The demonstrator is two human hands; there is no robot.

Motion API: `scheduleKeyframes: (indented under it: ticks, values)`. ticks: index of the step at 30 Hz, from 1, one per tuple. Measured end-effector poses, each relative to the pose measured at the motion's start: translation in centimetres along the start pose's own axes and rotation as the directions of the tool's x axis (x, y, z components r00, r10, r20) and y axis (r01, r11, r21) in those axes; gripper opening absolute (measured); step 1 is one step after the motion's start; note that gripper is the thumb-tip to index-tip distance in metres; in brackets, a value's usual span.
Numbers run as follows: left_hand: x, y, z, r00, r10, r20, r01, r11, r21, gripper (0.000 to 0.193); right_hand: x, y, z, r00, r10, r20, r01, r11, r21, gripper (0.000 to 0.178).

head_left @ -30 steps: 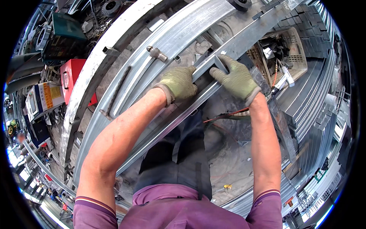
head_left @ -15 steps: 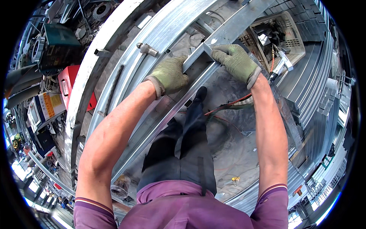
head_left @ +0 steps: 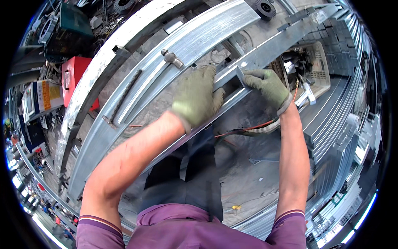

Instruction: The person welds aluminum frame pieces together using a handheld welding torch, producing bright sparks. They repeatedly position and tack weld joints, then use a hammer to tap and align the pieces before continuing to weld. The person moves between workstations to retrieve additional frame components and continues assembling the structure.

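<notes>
My left hand (head_left: pixel 195 97), in a green work glove and smeared by motion, is wrapped over the near-left end of a short bent metal piece (head_left: pixel 226 78). Its thumb lies on the near side and the fingers on the far side. My right hand (head_left: pixel 268 88), gloved likewise, pinches the bent corner at the piece's right end. The piece sits along a long galvanised beam (head_left: pixel 282 39) running up to the right. A hammer (head_left: pixel 172 58) lies on the broad metal channel (head_left: pixel 199 33) beyond my left hand, and a ridged rod (head_left: pixel 126 95) lies farther left on it.
At right, a beige plastic crate (head_left: pixel 325 74) holds scraps; a silver tool (head_left: pixel 306 94) lies by it. A red hose (head_left: pixel 248 128) crosses the floor. Stacked metal profiles (head_left: pixel 338 112) fill the right side. A red box (head_left: pixel 74 83) stands left, a dark wheel (head_left: pixel 265 9) at the top.
My left hand has moved right and closer to my right hand, covering more of the bent metal piece. The right hand and piece sit slightly lower and farther right as the view shifts.
</notes>
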State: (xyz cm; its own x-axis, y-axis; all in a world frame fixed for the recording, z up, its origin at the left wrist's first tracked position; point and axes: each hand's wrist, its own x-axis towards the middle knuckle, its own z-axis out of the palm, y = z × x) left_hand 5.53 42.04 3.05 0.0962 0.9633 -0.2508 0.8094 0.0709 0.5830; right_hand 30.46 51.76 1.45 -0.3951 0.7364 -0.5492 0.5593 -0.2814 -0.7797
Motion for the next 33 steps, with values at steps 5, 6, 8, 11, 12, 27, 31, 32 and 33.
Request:
scheduleKeyframes:
  ticks: [5, 6, 8, 11, 12, 27, 31, 32, 33]
  values:
    - [-6.6, 1.0, 1.7, 0.900, 0.349, -0.263, -0.384, 0.919, -0.094, 0.065, -0.3, -0.4, 0.3, 0.999, -0.034, -0.008, 0.034, 0.999, -0.004, 0.042]
    - [-6.9, 1.0, 2.3, 0.956, 0.251, -0.152, -0.267, 0.959, -0.097, 0.065, -0.4, -0.8, 0.4, 1.000, 0.001, -0.017, -0.001, 1.000, -0.004, 0.040]
    - [-6.7, 1.4, 2.7, 0.996, 0.039, 0.079, -0.035, 0.998, -0.059, 0.064, -0.4, -0.1, 0.3, 0.999, 0.029, -0.034, -0.028, 0.999, 0.034, 0.039]
    - [-5.2, 1.0, 3.1, 0.937, -0.108, 0.333, 0.138, 0.988, -0.067, 0.058, -0.1, 0.7, 0.4, 0.998, 0.050, -0.044, -0.047, 0.996, 0.075, 0.039]
    - [-5.3, 0.6, 4.4, 0.965, -0.088, 0.248, 0.111, 0.991, -0.078, 0.050, -0.1, 0.6, 0.6, 0.997, 0.055, -0.049, -0.050, 0.995, 0.085, 0.039]
    - [-5.9, 1.3, 4.9, 0.964, -0.164, 0.210, 0.170, 0.985, -0.012, 0.049, -0.8, 0.4, 1.1, 0.994, 0.069, -0.080, -0.062, 0.994, 0.093, 0.036]
    - [-5.8, 0.9, 4.8, 0.965, -0.156, 0.209, 0.168, 0.985, -0.041, 0.050, -0.9, -0.2, 1.0, 0.994, 0.092, -0.061, -0.086, 0.991, 0.105, 0.037]
    - [-5.8, 0.9, 4.8, 0.968, -0.155, 0.199, 0.167, 0.985, -0.043, 0.050, -0.9, -0.4, 1.0, 0.993, 0.106, -0.060, -0.100, 0.990, 0.097, 0.037]
    - [-5.8, 1.0, 4.8, 0.970, -0.154, 0.190, 0.166, 0.985, -0.044, 0.050, -1.0, -0.7, 1.0, 0.991, 0.120, -0.060, -0.114, 0.990, 0.088, 0.037]
